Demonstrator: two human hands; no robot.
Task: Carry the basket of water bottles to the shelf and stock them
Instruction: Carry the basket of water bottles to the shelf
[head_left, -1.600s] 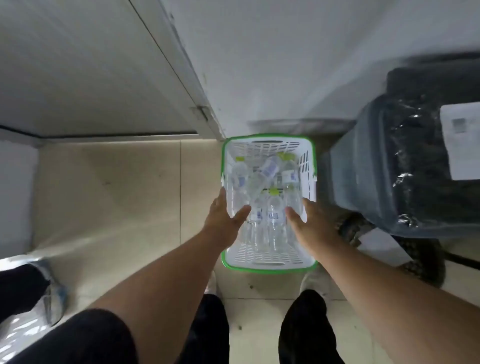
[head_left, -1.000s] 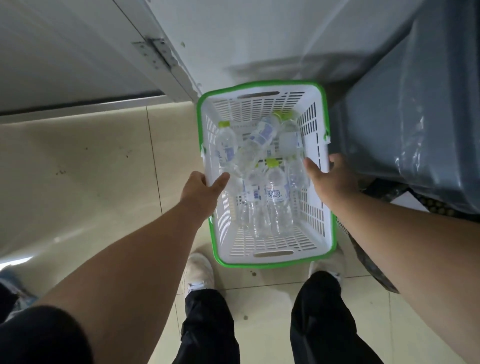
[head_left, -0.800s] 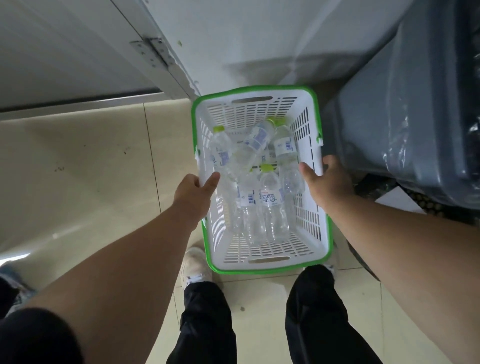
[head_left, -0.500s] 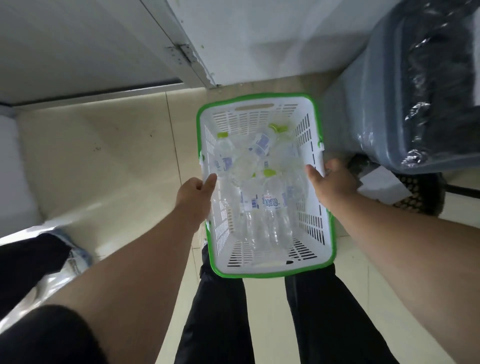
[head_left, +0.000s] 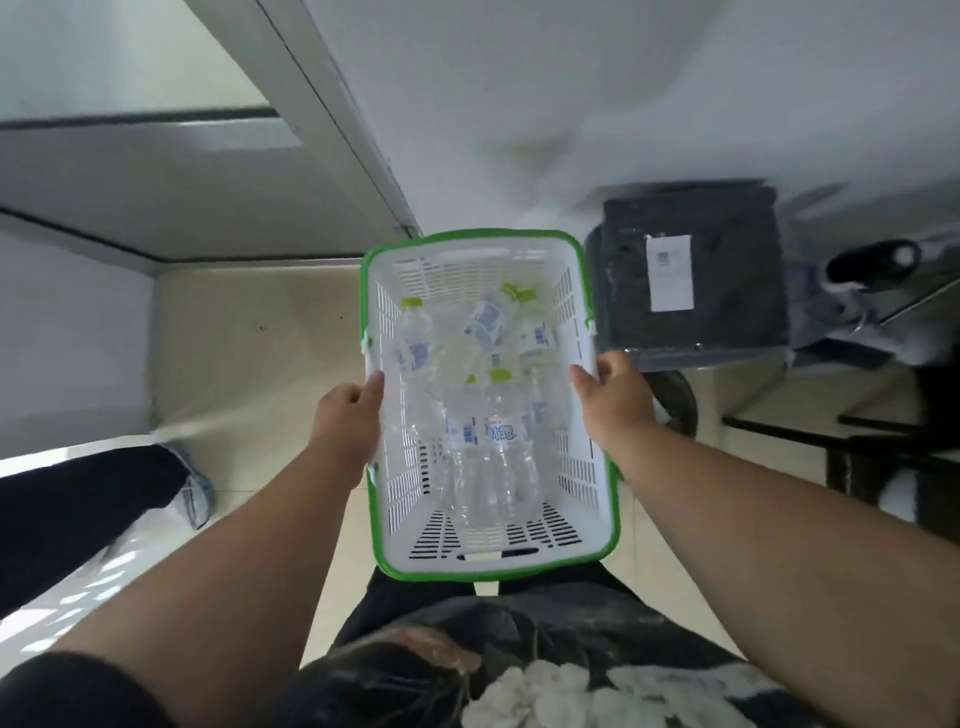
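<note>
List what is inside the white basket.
The basket holds clear water bottles with green caps, lying piled. Their exact count is unclear because they overlap.

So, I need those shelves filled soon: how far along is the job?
Done: both hands, left hand and right hand, grip the white green-rimmed plastic basket. In hand: carrying it. Left: no shelf in view; the clear green-capped water bottles all lie inside.

The shiny cream tile floor (head_left: 249, 353) has thin lines between the tiles and a bright streak of light on the left. A plain white wall (head_left: 571, 104) stands at the back. A white door frame (head_left: 332, 124) slants down to the floor. On the right sits a dark grey bin (head_left: 727, 312) with a white paper label (head_left: 670, 273).
</note>
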